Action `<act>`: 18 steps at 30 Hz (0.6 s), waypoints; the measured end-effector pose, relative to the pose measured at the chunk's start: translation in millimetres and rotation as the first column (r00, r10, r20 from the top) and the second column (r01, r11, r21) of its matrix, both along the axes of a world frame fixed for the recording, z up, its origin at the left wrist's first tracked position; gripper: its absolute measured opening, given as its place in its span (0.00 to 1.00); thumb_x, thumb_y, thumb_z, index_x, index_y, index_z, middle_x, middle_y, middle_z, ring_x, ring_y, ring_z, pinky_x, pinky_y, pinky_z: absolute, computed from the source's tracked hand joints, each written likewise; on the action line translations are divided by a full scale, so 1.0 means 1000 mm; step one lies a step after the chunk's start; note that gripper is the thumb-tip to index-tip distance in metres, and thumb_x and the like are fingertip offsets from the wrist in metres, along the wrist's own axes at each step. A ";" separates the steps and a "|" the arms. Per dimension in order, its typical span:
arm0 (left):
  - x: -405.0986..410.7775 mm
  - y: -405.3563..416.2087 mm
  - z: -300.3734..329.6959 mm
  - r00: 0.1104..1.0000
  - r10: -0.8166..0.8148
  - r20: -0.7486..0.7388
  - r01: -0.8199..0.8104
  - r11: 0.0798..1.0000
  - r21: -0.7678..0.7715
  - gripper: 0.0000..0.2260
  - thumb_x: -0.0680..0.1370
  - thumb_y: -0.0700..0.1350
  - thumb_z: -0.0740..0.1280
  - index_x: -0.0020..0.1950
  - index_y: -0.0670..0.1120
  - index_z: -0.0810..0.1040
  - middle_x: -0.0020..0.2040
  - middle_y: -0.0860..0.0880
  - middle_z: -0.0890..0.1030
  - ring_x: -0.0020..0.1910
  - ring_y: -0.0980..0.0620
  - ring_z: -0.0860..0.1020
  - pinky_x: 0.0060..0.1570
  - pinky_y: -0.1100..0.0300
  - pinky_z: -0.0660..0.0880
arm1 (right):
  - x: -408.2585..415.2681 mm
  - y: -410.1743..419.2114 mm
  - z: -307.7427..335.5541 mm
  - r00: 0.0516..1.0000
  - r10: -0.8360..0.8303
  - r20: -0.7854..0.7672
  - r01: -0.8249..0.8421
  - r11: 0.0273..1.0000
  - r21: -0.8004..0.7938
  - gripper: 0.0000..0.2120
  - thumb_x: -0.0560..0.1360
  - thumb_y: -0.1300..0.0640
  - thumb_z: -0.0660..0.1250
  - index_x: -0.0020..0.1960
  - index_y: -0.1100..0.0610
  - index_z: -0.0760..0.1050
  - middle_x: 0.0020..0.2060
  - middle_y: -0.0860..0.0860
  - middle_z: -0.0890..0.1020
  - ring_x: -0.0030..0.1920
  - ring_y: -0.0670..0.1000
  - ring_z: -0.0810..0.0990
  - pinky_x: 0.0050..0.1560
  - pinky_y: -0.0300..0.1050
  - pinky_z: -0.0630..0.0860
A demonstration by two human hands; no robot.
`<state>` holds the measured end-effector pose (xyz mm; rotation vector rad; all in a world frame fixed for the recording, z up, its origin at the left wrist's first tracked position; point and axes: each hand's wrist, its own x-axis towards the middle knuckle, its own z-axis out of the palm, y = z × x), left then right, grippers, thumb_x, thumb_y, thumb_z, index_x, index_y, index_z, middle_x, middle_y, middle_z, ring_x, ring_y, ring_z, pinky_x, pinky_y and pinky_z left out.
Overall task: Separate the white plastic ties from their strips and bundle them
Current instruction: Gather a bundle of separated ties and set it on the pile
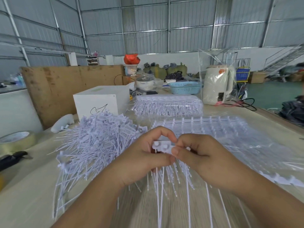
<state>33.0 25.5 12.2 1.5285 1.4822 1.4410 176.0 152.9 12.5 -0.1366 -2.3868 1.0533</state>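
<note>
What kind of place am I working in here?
Probably a warehouse or small factory packing area: corrugated metal walls, stuffed sacks along the far wall, and a worktable heaped with loose ties.

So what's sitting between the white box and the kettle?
In the head view, a bagged stack of tie strips lies between the white box and kettle.
</note>
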 end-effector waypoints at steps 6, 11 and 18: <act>-0.002 -0.005 0.005 0.998 -0.056 0.014 0.056 0.998 -0.013 0.06 0.67 0.47 0.74 0.41 0.54 0.80 0.38 0.50 0.76 0.37 0.51 0.72 0.38 0.55 0.68 | 0.001 -0.001 0.003 0.993 0.117 -0.019 -0.118 0.991 -0.065 0.05 0.78 0.55 0.67 0.46 0.46 0.75 0.31 0.60 0.72 0.28 0.48 0.65 0.31 0.46 0.62; -0.005 -0.008 0.007 0.998 -0.055 0.003 0.056 0.998 -0.038 0.03 0.66 0.48 0.73 0.37 0.54 0.81 0.35 0.56 0.77 0.33 0.58 0.73 0.33 0.61 0.70 | 0.004 -0.001 0.003 0.985 0.173 -0.025 -0.175 0.980 -0.096 0.20 0.72 0.59 0.62 0.57 0.39 0.67 0.31 0.49 0.71 0.28 0.47 0.66 0.30 0.42 0.64; -0.006 -0.011 0.009 0.983 -0.185 -0.010 0.183 0.977 -0.107 0.04 0.67 0.46 0.73 0.35 0.54 0.80 0.30 0.56 0.75 0.29 0.59 0.72 0.32 0.64 0.69 | 0.004 -0.002 0.001 0.990 0.137 -0.019 -0.137 0.989 -0.051 0.22 0.72 0.61 0.62 0.58 0.38 0.66 0.33 0.48 0.73 0.29 0.48 0.68 0.29 0.42 0.65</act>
